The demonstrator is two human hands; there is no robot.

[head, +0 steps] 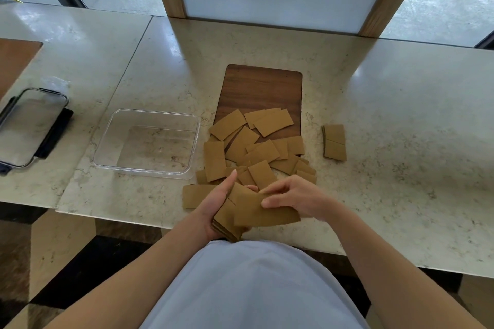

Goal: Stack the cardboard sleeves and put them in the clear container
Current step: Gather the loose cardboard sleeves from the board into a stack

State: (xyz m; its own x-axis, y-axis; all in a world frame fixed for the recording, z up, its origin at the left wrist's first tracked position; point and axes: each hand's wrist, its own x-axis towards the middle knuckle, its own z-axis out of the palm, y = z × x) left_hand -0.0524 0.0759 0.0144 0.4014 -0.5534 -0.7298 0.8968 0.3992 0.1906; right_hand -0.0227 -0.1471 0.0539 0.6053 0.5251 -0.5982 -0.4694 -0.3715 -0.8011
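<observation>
Stack's (227, 224) lower edge hidden behind shirt (254, 288). Left hand (213, 205) grips stack, thumb raised. Right hand (291, 195) pinches top sleeve (267, 214) across stack. Loose sleeves (254, 152) just beyond hands; clear container (107, 141) beyond left hand, holding no sleeves.

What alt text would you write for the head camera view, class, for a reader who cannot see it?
A person's left hand grips a stack of flat brown cardboard sleeves while the right hand lays another sleeve on top. More loose sleeves lie scattered across a dark wooden board and pale marble counter, beside an empty clear plastic container.
</observation>
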